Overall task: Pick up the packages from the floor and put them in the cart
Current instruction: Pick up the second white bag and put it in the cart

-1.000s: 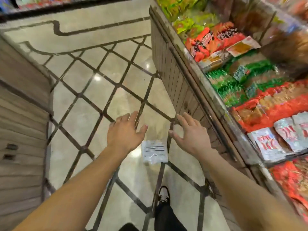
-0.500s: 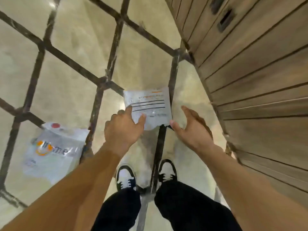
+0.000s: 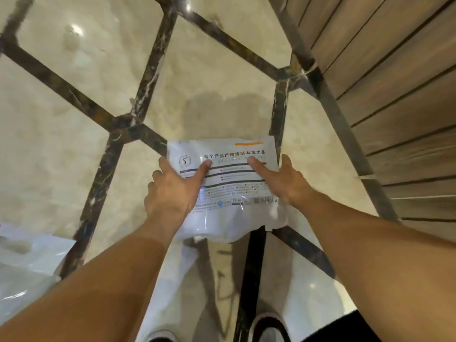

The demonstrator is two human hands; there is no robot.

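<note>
Holding a white package (image 3: 232, 186) from both sides, above a cream marble floor (image 3: 61, 156) crossed by dark stripes. Gripping its left edge with the left hand (image 3: 172, 193), thumb lying across the printed face and fingers curling behind the edge. Gripping its right edge with the right hand (image 3: 283, 181), thumb on the face beside the black lines, fingers going under the far side. Keeping the hands apart, the printed panel showing between them. Facing up: a row of dark characters, an orange dash near the top right corner, a round logo at the upper left, three black bars, small print and a barcode strip lower down. Sagging at the bottom, the loose plastic hanging in a crumpled fold in front of the forearms. Contents of the package not showing through the wrapper.

Lying at the lower left edge of the view, partly cut off: a second package (image 3: 22, 272), pale and glossy, on the floor. Standing along the right: a wooden panel wall (image 3: 394, 82) with horizontal grooves. Showing at the bottom: two shoes (image 3: 269, 327) with white toes and a dark trouser leg (image 3: 345, 329).
</note>
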